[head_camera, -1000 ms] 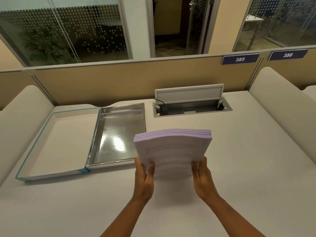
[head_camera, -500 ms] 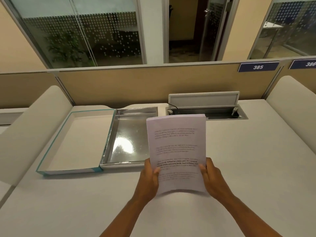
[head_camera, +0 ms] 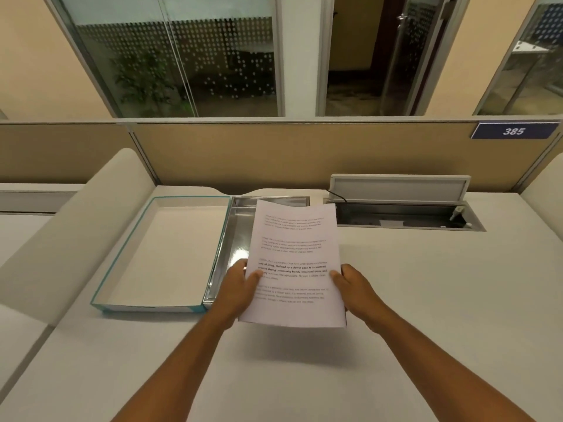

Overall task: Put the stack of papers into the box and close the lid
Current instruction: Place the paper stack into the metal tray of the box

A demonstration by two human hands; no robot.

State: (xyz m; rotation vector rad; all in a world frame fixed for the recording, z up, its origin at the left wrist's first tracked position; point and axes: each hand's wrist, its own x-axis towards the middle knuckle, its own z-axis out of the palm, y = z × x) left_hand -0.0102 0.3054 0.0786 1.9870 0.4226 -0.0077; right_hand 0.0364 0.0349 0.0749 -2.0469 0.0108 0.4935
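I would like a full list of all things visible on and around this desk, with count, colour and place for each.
stack of papers: one, white with printed text, held above the desk, overlapping the silver half
box, teal-edged half: one, white inside, left on the desk
box, silver half: one, shiny, joined at its right
desk: one, off-white
cable hatch: one, grey, flap open, far right
number plate: one, blue, reads 385, on the partition
left hand: grips the papers' left edge
right hand: grips the right edge

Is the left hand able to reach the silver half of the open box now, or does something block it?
Probably yes. The left hand is already above the silver half, and nothing stands between them. But it is busy: with the right hand it holds the stack of papers.
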